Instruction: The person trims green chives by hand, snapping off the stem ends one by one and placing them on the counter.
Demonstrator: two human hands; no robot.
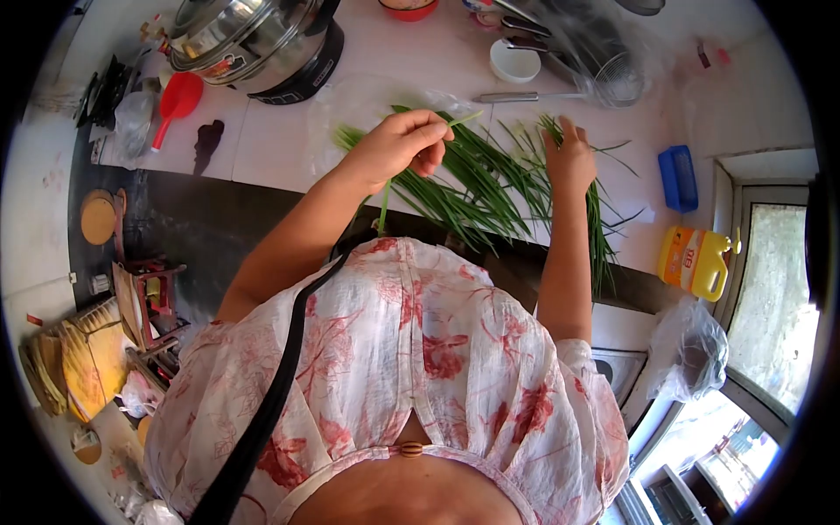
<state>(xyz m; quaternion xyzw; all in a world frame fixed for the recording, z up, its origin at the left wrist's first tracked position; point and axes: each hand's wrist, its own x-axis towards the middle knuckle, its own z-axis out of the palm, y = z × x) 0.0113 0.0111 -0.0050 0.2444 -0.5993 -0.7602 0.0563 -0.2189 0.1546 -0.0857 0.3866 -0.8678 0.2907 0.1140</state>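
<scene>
My left hand [398, 147] is closed in a pinch on a thin green chive stalk, whose pale end pokes out past the fingertips. A green leaf also hangs below this hand toward my shirt. To the right, my right hand [570, 159] is at the white ends of a bunch of chives, its fingers bent around some of them; the fingertips are partly hidden. Between and below the hands, a loose pile of long green chives [481, 179] lies on the counter, with leaf tips hanging over the front edge. A clear plastic sheet [328, 118] lies partly under the pile.
A steel pot [245, 39] on a black cooker and a red ladle [179, 98] are at the back left. A white bowl [514, 61] and a wire strainer [617, 79] lie behind the chives. Right are a blue basket [678, 178] and a yellow jug [697, 262].
</scene>
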